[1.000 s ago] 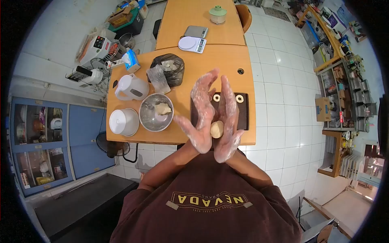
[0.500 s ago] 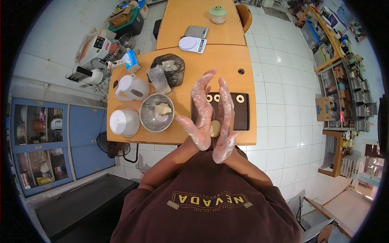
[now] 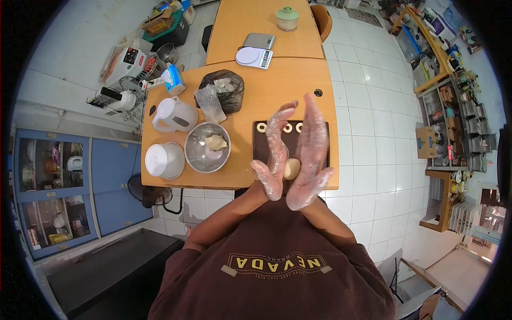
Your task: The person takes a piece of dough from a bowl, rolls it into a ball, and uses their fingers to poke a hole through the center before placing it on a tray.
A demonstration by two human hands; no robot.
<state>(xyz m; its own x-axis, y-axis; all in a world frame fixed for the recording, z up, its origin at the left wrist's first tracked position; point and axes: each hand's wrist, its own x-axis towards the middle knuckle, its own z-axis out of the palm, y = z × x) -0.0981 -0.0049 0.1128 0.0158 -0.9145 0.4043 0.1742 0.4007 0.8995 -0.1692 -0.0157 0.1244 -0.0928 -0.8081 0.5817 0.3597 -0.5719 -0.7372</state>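
A smooth, pale ball of dough (image 3: 291, 168) sits between my two palms, low near the heels of the hands. My left hand (image 3: 275, 154) presses it from the left with fingers stretched up and slightly curved. On the other side is my right hand (image 3: 310, 154), its palm flat against the ball and its fingers straight. Both hands look coated by thin clear gloves with whitish smears. Behind them lies a dark baking tray (image 3: 261, 144), partly hidden, with several dough rings (image 3: 261, 127) along its far edge. More dough (image 3: 216, 142) rests in the metal bowl (image 3: 194, 160) to the left.
Left on the table stand a white tub (image 3: 162, 160), a white pitcher (image 3: 178, 114) and a black plastic bag (image 3: 232, 98). Farther back are a white kitchen scale (image 3: 249, 56), a grey scale (image 3: 260, 41) and a green-lidded container (image 3: 287, 20). A tissue box (image 3: 173, 80) sits at the left edge.
Both hands have shifted to the right with the dough ball between them. The right hand has slid upward against the left, and more dough rings now show on the tray's left.
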